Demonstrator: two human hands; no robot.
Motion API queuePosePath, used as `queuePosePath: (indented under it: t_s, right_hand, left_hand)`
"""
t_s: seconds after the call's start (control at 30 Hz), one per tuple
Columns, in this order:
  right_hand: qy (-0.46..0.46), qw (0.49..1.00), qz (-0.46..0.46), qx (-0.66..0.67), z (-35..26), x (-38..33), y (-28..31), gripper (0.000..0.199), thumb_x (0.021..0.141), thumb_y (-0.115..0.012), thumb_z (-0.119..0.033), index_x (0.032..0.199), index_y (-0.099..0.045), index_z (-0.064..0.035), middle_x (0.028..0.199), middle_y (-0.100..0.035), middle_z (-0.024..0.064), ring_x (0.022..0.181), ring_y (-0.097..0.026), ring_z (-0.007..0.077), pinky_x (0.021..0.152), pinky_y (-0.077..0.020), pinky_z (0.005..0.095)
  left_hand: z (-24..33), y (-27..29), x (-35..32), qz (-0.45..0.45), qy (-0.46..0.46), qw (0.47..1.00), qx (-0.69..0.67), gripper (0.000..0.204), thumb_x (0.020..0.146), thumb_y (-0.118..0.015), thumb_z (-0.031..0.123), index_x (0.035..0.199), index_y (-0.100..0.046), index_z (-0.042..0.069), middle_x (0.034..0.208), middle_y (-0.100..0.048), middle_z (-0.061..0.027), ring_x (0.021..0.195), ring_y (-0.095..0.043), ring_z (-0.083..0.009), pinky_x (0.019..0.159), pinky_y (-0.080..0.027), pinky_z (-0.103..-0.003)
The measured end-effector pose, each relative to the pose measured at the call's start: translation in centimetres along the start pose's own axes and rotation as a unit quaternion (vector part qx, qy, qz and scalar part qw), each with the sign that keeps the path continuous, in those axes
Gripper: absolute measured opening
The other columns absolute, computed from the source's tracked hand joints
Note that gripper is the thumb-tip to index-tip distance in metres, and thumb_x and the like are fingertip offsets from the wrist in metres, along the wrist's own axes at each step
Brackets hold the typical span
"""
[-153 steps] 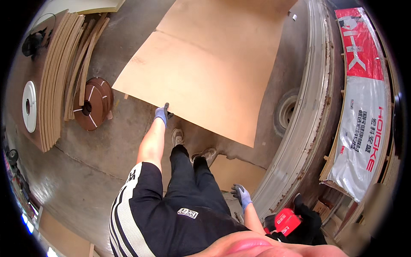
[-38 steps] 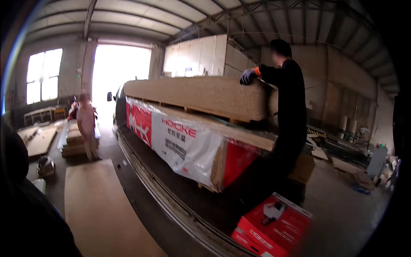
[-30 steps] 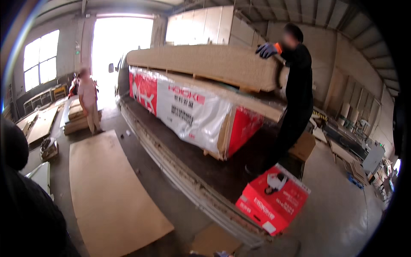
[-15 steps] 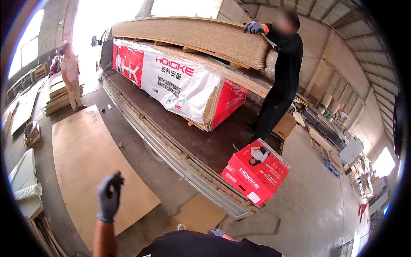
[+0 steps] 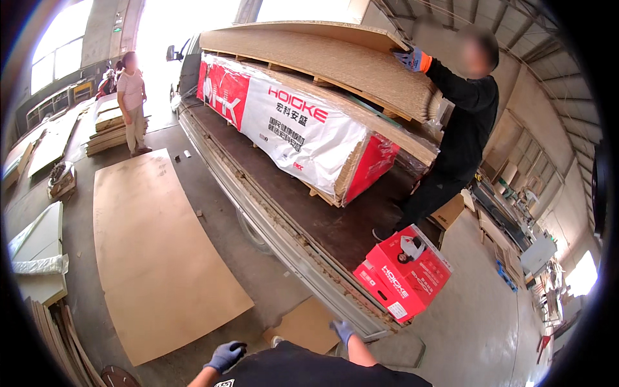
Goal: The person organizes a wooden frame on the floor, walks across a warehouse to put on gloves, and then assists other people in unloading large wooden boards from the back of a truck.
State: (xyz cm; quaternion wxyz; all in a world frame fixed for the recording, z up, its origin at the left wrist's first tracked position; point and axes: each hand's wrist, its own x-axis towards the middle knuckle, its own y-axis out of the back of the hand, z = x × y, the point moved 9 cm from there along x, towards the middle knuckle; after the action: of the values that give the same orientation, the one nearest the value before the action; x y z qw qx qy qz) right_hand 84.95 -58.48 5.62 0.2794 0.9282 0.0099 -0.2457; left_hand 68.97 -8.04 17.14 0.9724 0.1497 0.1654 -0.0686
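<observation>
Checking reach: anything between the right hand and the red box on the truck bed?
Nothing visible. The right hand hangs low beside the truck bed's edge, and the red box sits at that edge just above it, with open air between. Both hands are empty.

We see everything through one wide fisheye view worn on the head, which looks forward and a little down along the truck bed [image 5: 335, 226], so our own gloved left hand [image 5: 225, 355] and right hand [image 5: 343, 331] show only at the lower edge, very near the camera. The big board on the floor [image 5: 155, 251] lies near on our left, while the stacked boards [image 5: 335, 64] and the co-worker's raised hand [image 5: 411, 59] are farther off, and straight edges bend toward the dark round rim.
</observation>
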Motion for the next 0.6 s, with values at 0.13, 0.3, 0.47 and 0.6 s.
queuePosePath:
  t_s: [0.13,0.3,0.47,0.6]
  right_hand:
    - [0.300,0.945,0.132,0.019,-31.2,0.5,6.0,0.033,0.095,-0.062,-0.028,0.115,-0.067,-0.0027,0.090,-0.073,0.0122,0.083,-0.070,0.0257,0.079,-0.0542,0.0367]
    - [0.537,0.779,0.324,0.001,-62.2,-6.8,18.6,0.045,0.091,-0.065,-0.023,0.131,-0.057,-0.0028,0.127,-0.060,0.0222,0.119,-0.058,0.0366,0.102,-0.0447,0.0426]
    - [0.694,0.455,0.552,-0.084,-80.7,-22.1,27.6,0.067,0.086,-0.071,-0.031,0.142,-0.045,-0.0029,0.142,-0.050,0.0210,0.131,-0.047,0.0392,0.110,-0.0369,0.0472]
    - [0.649,0.394,0.638,-0.125,-88.9,-25.4,38.8,0.083,0.083,-0.073,-0.047,0.146,-0.040,-0.0046,0.144,-0.047,0.0224,0.134,-0.044,0.0414,0.113,-0.0340,0.0465]
  left_hand:
    - [3.7,5.6,4.5,0.077,-0.036,0.996,-0.022,0.032,0.091,-0.063,0.031,0.114,-0.071,0.010,0.106,-0.073,-0.0108,0.097,-0.069,-0.0223,0.088,-0.052,-0.034]
    - [9.6,8.4,9.1,0.134,-0.065,0.988,-0.041,0.032,0.092,-0.063,0.025,0.115,-0.070,0.005,0.104,-0.074,-0.0108,0.095,-0.070,-0.0190,0.086,-0.053,-0.032]
    - [7.9,6.7,11.3,0.162,-0.026,0.973,-0.161,0.031,0.092,-0.061,0.021,0.116,-0.069,0.002,0.100,-0.074,-0.0098,0.088,-0.070,-0.0157,0.081,-0.054,-0.029]
    - [3.6,1.9,14.0,0.153,0.009,0.961,-0.231,0.029,0.093,-0.058,0.016,0.115,-0.067,-0.001,0.095,-0.073,-0.0097,0.083,-0.069,-0.0154,0.076,-0.054,-0.028]
